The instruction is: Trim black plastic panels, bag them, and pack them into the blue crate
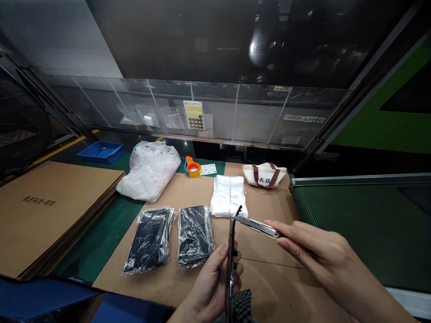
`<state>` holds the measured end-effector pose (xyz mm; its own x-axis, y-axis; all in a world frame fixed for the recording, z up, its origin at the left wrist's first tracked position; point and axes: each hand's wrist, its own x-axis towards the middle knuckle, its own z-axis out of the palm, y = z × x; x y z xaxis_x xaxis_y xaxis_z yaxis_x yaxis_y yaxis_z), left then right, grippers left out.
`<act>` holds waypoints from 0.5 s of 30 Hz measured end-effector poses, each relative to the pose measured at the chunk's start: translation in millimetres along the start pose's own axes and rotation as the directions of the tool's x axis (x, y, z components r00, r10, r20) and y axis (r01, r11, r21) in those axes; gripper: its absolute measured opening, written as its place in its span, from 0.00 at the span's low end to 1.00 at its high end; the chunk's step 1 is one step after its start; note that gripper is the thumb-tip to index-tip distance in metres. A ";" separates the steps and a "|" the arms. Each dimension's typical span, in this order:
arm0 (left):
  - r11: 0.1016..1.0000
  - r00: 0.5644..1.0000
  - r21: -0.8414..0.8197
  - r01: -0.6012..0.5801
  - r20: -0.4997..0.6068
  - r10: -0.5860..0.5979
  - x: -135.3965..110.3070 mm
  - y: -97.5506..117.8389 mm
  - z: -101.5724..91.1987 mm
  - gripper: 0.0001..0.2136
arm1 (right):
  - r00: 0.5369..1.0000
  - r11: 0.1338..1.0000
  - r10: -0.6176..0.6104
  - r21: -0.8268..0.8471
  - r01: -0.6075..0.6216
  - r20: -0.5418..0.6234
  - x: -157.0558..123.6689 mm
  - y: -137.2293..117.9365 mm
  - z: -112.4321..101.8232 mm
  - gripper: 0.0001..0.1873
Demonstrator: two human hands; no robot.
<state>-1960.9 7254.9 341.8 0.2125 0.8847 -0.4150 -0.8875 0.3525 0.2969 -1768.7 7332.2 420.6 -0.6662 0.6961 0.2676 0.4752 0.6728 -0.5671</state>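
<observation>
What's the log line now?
left hand: holds black part | right hand: holds cutter, tip near part's upper end | nearby: bagged black pieces

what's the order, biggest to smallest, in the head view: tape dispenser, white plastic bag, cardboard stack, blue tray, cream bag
1. Cardboard stack
2. White plastic bag
3. Blue tray and cream bag: too alike to rank
4. Tape dispenser

There is one left hand [215, 278], one right hand [319, 253], one knife [259, 227], one black part [231, 246] — two clear-wrapped black packs [150, 240], one pile of clear bags [228, 195], one white bag [151, 170], one tape dispenser [194, 174], one small tote [265, 176], one blue tray [116, 155] — and one cardboard stack [63, 206].
</observation>
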 end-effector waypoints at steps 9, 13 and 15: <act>0.988 0.988 -0.069 -0.136 -0.089 0.129 5.8 14.9 0.3 0.06 | 0.989 0.927 0.148 0.350 -0.134 -0.014 -8.2 22.6 29.1 0.17; 0.903 0.850 0.088 -0.420 -0.311 0.426 12.4 35.8 -2.9 0.09 | 0.904 0.836 0.404 0.457 -0.304 -0.138 -19.1 79.4 114.0 0.20; 0.852 0.770 0.220 -0.475 -0.365 0.523 12.8 39.9 -6.7 0.14 | 0.878 0.803 0.463 0.477 -0.357 -0.122 -31.5 100.6 157.4 0.15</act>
<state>-1996.3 7278.2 342.6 -0.4501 0.7541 -0.4782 -0.7673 -0.0527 0.6392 -1790.4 7338.4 232.5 -0.2953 0.9530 0.0672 0.3450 0.1720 -0.9227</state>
